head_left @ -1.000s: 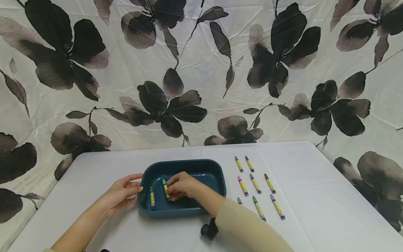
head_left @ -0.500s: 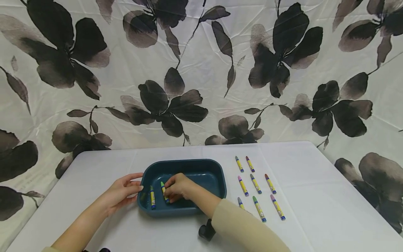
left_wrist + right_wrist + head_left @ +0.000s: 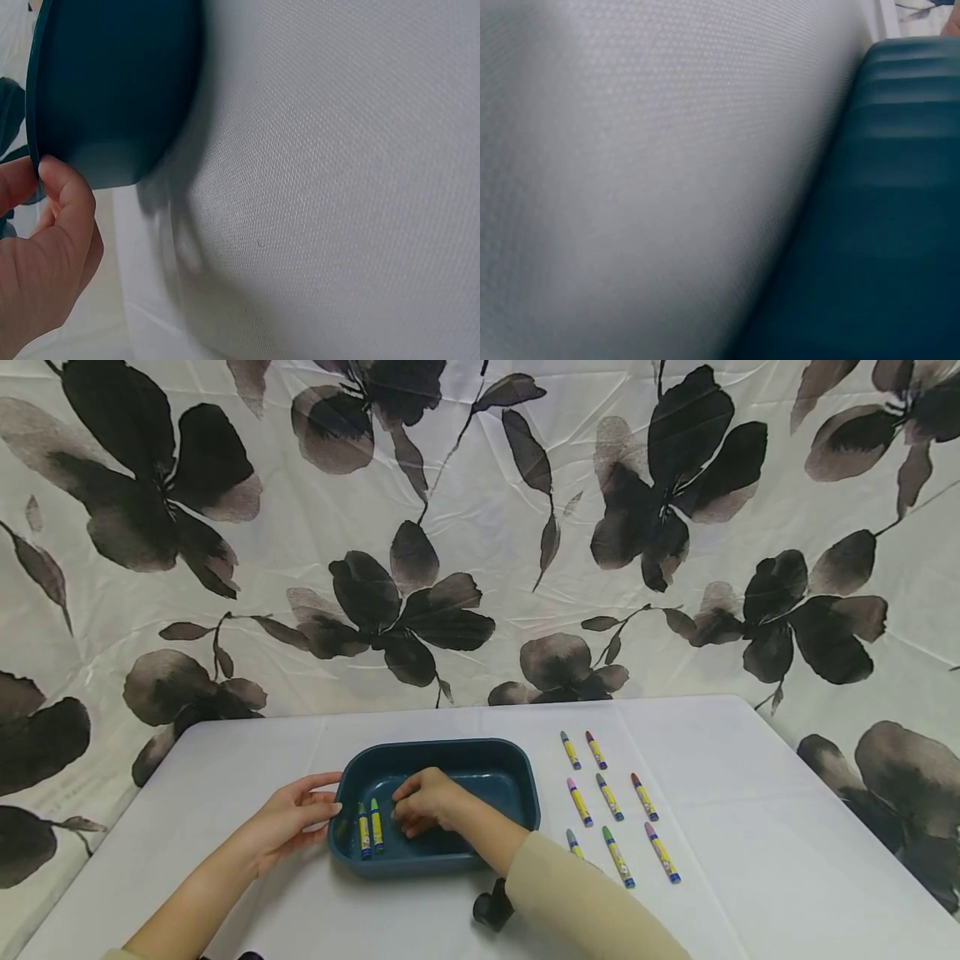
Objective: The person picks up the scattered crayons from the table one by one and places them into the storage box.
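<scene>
A dark teal plastic box (image 3: 480,789) stands on the table, its outer wall filling one side of the right wrist view. My left hand (image 3: 288,818) pinches its left rim between thumb and fingers, which the left wrist view shows up close. Inside, toward the left end, a dark green crayon (image 3: 364,837) and a light green crayon (image 3: 377,831) lie side by side in yellow wrappers. Just right of them, my right hand (image 3: 431,806) is inside the box, fingers loosely bent, with no crayon showing in it.
Several crayons lie spaced in rough rows right of the box, among them a green crayon (image 3: 618,857), a purple crayon (image 3: 662,853) and a red crayon (image 3: 596,750). A black object (image 3: 492,906) shows under the right sleeve (image 3: 585,893). A floral cloth (image 3: 525,610) hangs behind the table.
The light green crayon has moved left, up to the dark green one, and my right hand has let go of it. My left hand stays on the rim.
</scene>
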Demonstrator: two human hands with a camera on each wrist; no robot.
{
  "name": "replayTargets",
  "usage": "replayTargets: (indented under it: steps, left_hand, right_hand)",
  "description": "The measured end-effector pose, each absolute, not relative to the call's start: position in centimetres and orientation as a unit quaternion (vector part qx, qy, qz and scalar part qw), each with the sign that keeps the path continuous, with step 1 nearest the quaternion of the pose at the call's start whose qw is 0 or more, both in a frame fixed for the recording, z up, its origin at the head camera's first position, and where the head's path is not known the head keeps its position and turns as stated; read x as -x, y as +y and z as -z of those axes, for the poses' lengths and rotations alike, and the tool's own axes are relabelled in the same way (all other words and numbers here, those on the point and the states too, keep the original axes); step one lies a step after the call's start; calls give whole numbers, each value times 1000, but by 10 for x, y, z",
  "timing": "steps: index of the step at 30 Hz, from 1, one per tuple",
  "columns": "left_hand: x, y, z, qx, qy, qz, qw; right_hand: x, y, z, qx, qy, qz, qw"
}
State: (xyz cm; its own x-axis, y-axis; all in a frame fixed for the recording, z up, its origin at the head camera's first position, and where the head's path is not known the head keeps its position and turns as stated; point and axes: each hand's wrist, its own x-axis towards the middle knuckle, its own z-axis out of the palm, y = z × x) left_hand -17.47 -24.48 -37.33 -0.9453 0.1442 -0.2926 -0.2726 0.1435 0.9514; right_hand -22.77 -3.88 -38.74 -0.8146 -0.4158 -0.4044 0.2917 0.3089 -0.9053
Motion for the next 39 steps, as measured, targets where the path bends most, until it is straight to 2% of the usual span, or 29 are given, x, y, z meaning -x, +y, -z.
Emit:
replayTargets:
  steps: [20, 39]
  left_hand:
    - [176, -244, 373, 47, 734, -657, 162]
    - [176, -246, 376, 50, 726, -665, 165]
  right_hand:
    - [251, 15, 351, 104, 706, 615, 334]
    - [267, 76, 313, 99, 721, 616, 300]
